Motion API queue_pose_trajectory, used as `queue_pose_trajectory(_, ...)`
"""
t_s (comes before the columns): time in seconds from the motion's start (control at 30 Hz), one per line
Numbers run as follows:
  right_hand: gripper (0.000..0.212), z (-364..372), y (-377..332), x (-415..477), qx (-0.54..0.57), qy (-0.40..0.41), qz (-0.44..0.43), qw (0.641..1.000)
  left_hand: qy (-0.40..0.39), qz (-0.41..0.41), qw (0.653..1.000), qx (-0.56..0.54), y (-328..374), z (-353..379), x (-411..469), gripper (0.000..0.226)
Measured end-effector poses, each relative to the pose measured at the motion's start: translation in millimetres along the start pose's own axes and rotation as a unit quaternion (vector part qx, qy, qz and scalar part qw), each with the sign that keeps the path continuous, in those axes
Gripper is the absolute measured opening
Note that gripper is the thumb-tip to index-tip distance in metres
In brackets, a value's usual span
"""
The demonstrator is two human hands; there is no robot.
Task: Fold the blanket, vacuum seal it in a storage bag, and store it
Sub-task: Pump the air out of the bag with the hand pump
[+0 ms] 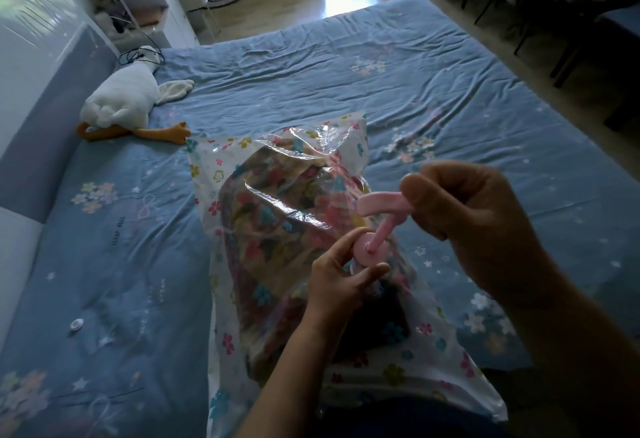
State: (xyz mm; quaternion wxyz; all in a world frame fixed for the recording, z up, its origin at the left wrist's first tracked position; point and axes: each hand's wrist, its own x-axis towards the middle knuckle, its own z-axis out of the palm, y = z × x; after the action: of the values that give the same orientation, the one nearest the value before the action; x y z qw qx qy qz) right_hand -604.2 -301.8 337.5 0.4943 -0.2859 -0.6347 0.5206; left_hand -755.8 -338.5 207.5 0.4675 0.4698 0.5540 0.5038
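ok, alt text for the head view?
A person's left hand pinches the base of a pink hand pump on a flower-print storage bag holding a folded blanket, while the right hand grips the pump's handle. The bag lies on a blue bed; a plush goose lies at left.

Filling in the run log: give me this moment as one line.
step: vacuum sealing | left hand: pinches pump base | right hand: grips pump handle | blanket: inside storage bag on bed

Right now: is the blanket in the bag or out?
In. The folded blanket shows through the clear storage bag, which wraps it on every side seen; whether the bag's mouth is sealed, cannot tell.
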Motion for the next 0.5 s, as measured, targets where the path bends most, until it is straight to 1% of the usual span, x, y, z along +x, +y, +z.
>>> queue_pose_trajectory(0.03,0.05,0.8,13.1,-3.2,-0.034,0.002,0.014,0.999,-0.002,0.003,1.0,0.002,-0.2,0.4,0.1,0.058)
queue_pose_trajectory(0.13,0.044,4.7,60.5,-17.0,-0.153,-0.007,0.121,0.981,0.003,0.006,1.0,0.007,-2.5,-0.1,-1.3,0.051)
queue_pose_trajectory(0.17,0.047,4.5,70.6,-21.0,-0.181,-0.01,0.14,0.973,0.005,0.005,1.0,0.009,-2.2,-0.7,-2.8,0.052)
queue_pose_trajectory(0.2,0.053,4.4,71.0,-21.8,-0.191,-0.009,0.14,0.972,0.006,0.006,1.0,0.012,-2.2,-1.4,-3.5,0.052)
queue_pose_trajectory(0.23,0.056,4.0,62.7,-19.8,-0.187,-0.006,0.121,0.975,0.004,0.01,1.0,0.015,-2.2,-2.1,-3.5,0.051)
queue_pose_trajectory(0.3,0.049,4.6,27.2,-11.5,-0.132,0.002,0.058,0.99,-0.004,0.008,1.0,0.016,-2.3,-2.3,-2.4,0.05)
queue_pose_trajectory(0.4,0.057,1.4,-7.4,-3.0,-0.046,0.014,-0.019,0.999,-0.007,0.001,1.0,0.01,-2.2,-1.3,-1.3,0.059)
queue_pose_trajectory(0.43,0.057,0.1,-3.1,-2.7,-0.043,0.023,-0.025,0.999,-0.006,0.002,1.0,0.009,-1.6,-1.0,-0.6,0.06)
queue_pose_trajectory(0.5,0.053,3.4,22.2,-5.4,-0.087,0.023,0.019,0.996,-0.009,0.006,1.0,0.012,-1.4,-0.4,1.1,0.055)
